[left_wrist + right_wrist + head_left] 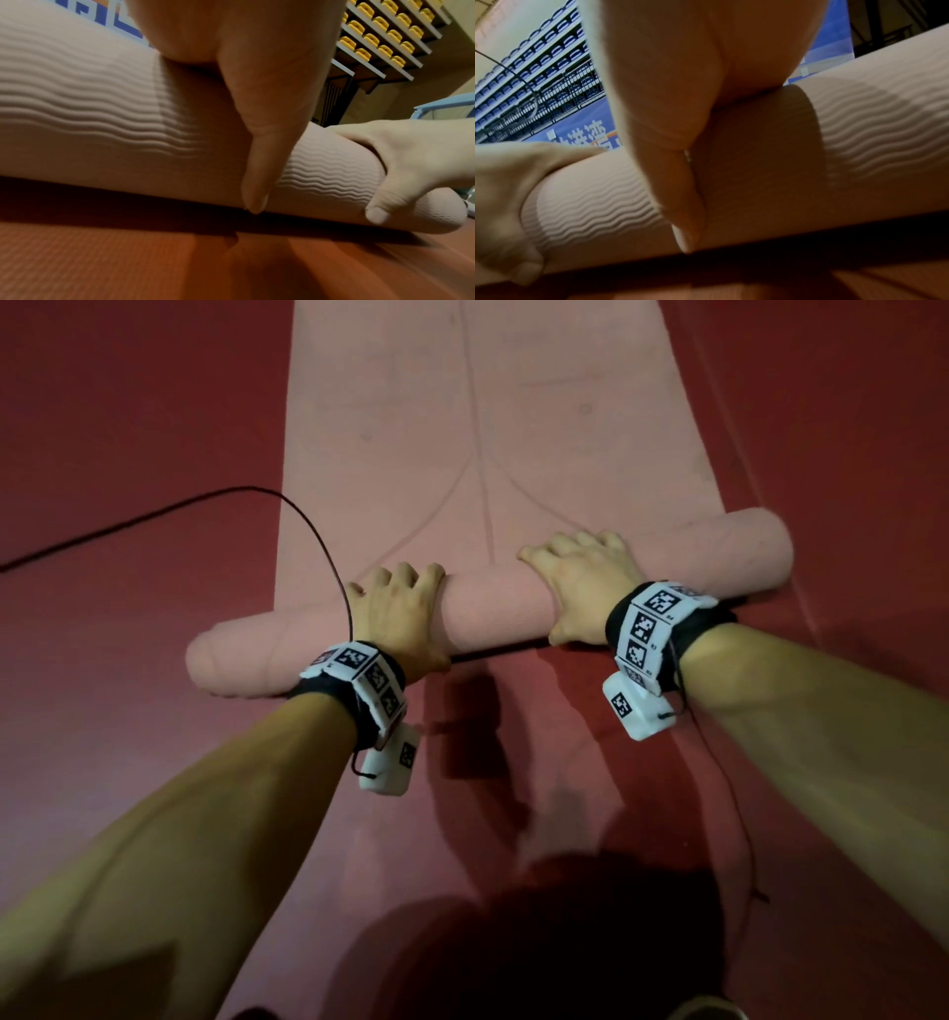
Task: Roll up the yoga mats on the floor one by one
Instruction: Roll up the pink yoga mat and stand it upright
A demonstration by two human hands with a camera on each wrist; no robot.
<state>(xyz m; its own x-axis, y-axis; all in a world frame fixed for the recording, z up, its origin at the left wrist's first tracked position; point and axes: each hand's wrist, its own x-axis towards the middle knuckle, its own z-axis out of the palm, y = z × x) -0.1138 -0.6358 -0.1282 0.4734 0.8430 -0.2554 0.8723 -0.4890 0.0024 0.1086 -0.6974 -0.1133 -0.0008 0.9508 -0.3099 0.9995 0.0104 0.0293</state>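
A pink yoga mat lies on the red floor, its near end wound into a thick roll [493, 603] that runs slantwise from lower left to upper right. The flat part [488, 428] stretches away from me. My left hand [398, 608] grips the roll left of its middle, fingers curled over the top and thumb [257, 162] down the near side. My right hand [580, 582] grips it just right of the middle in the same way, thumb [682, 192] pressed on the ribbed surface [872, 152]. The fingertips on the far side are hidden.
Red matting [128, 428] covers the floor on every side. A black cable [154, 518] arcs in from the left to my left wrist. Far off stand tiers of yellow seats [380, 40] and a blue banner [577, 138]. My shadow [565, 942] falls near me.
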